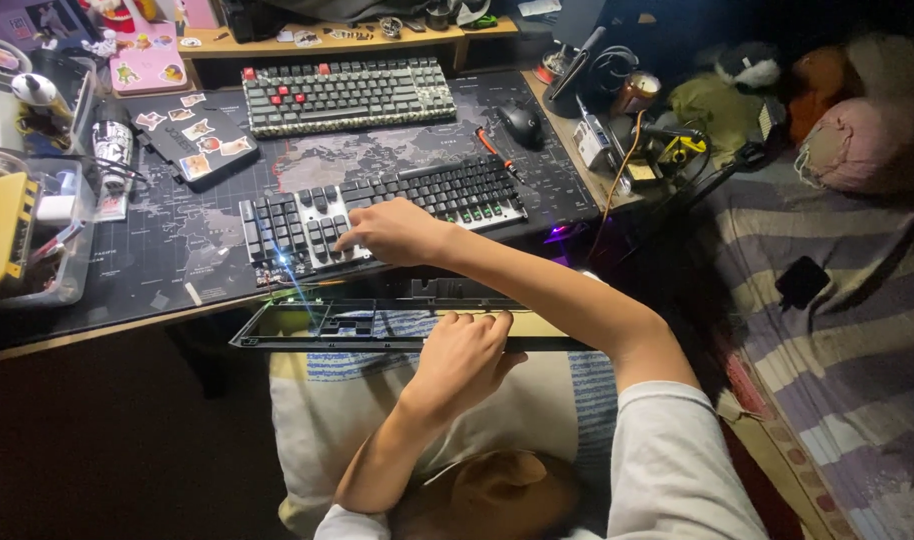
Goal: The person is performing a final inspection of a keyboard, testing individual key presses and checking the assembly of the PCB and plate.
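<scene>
I see a wooden desk (567, 130) covered by a dark map-print desk mat (177, 240). On the mat lie a black keyboard (377, 215), a second keyboard with red keys (347, 95), a black mouse (522, 125) and a sticker-covered black case (197, 140).

Both arms are bare below short white sleeves. The right arm comes in from the right side, bends at the elbow and stretches far forward and to the left. The right hand (392, 230) lies palm down, with its fingers curled and the tips pressing downward. The left arm reaches up from the bottom and crosses under the right arm. The left hand (464, 352) is closer to the body, knuckles up, with its fingers bent in a loose grip.
</scene>
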